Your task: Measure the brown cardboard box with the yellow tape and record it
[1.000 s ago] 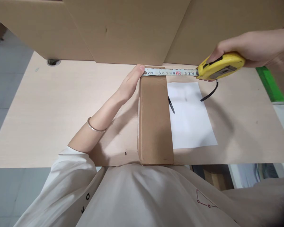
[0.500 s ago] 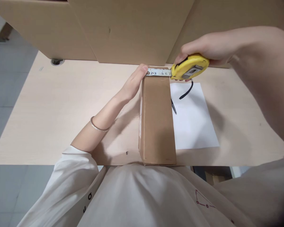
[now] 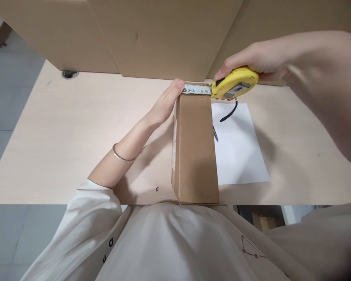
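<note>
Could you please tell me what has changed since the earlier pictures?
The right hand moved left with the yellow tape measure, shortening the exposed blade. Nothing was let go. The left hand stayed at the blade's end; the box, paper and pen stayed put.

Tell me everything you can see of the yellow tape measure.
The rounded yellow plastic-looking tape measure has a grey side panel and a black strap dangling below. Its worn, whitish blade, with 2, 3, 5 and 6 legible, is partly drawn out across the far end of the long brown cardboard box; full contact is unclear. The case sits tilted by the box's right edge in the right hand's grip; the left hand touches the blade's end.
</note>
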Available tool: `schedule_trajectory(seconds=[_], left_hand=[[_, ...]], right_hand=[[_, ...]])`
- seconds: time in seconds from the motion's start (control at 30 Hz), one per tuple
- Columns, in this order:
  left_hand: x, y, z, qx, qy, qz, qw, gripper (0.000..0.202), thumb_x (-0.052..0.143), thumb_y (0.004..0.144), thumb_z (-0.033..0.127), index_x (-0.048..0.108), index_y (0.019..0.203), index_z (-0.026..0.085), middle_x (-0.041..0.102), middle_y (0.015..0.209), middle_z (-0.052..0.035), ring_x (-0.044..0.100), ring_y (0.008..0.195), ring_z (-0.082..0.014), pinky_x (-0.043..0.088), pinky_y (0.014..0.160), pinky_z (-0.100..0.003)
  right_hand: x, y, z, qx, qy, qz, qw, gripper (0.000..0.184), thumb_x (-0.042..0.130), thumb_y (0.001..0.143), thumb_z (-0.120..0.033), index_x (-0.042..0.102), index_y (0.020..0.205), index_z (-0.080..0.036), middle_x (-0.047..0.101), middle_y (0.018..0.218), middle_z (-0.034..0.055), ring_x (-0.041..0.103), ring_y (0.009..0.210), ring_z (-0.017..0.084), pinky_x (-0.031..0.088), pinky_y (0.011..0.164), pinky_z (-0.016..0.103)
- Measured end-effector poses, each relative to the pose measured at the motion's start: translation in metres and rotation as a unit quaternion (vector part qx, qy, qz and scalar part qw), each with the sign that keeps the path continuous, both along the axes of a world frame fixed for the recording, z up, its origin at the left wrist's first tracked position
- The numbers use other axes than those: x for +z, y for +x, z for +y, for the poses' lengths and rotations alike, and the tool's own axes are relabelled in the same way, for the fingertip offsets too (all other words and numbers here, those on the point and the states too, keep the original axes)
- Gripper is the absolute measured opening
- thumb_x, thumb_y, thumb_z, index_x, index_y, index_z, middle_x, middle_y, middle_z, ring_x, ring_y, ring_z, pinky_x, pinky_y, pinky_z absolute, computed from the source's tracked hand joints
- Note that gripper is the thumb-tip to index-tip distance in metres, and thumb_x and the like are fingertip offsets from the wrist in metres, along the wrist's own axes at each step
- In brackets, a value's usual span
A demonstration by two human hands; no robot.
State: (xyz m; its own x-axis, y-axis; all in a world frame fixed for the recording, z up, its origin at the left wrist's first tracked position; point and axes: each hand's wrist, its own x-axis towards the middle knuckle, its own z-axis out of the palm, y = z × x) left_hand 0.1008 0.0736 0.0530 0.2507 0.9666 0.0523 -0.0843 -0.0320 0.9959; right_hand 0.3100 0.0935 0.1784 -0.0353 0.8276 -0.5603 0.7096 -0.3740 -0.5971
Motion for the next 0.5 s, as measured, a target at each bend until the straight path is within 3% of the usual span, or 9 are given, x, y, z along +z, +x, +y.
schedule_trajectory(seconds=[0.1,0.2,0.33,0.43,0.5], left_hand=[[0.006,0.001,-0.003,-0.001,0.022,0.035,0.999,0.029,0.051,0.108,0.043,0.066,0.094,0.022,0.073,0.111,-0.0014,0.061,0.141,-0.0282,0.05,0.121,-0.047],[0.015,0.001,-0.006,-0.016,0.013,0.053,0.998,0.035,0.045,0.11,0.046,0.069,0.102,0.022,0.075,0.123,-0.0028,0.059,0.142,-0.0278,0.044,0.127,-0.045],[0.022,-0.007,-0.023,0.042,-0.046,0.033,0.998,0.053,0.04,0.108,0.062,0.06,0.14,0.025,0.054,0.162,-0.0033,0.034,0.165,-0.0297,0.024,0.138,-0.046],[0.019,-0.02,-0.049,0.041,-0.089,0.048,0.994,0.074,0.067,0.091,0.069,0.05,0.152,0.03,0.038,0.175,-0.0034,0.025,0.168,-0.0371,0.027,0.137,-0.053],[0.017,-0.028,-0.067,0.012,-0.131,0.07,0.989,0.084,0.085,0.077,0.065,0.055,0.148,0.032,0.043,0.172,-0.0062,0.032,0.164,-0.0435,0.035,0.133,-0.058]], right_hand=[[0.001,-0.002,0.001,-0.005,-0.011,0.011,1.0,0.05,0.039,0.107,-0.032,0.075,0.107,0.003,0.074,0.091,0.0051,0.074,0.101,0.015,0.047,0.068,0.009],[0.001,0.002,0.002,-0.028,-0.028,0.032,0.999,0.056,0.031,0.105,-0.031,0.072,0.111,0.007,0.075,0.109,0.0093,0.073,0.103,0.016,0.043,0.065,0.013],[-0.002,0.018,-0.006,-0.042,-0.025,0.075,0.996,0.048,0.041,0.106,-0.029,0.073,0.108,0.005,0.076,0.115,0.0128,0.075,0.1,0.014,0.047,0.067,0.014],[-0.008,0.032,-0.023,-0.07,0.014,0.112,0.991,0.035,0.044,0.108,-0.014,0.074,0.102,0.001,0.078,0.101,0.0111,0.076,0.088,0.012,0.058,0.075,0.022],[-0.015,0.04,-0.037,-0.105,0.04,0.151,0.982,0.033,0.041,0.104,0.001,0.074,0.099,-0.002,0.077,0.095,0.0087,0.075,0.082,0.013,0.061,0.082,0.033]])
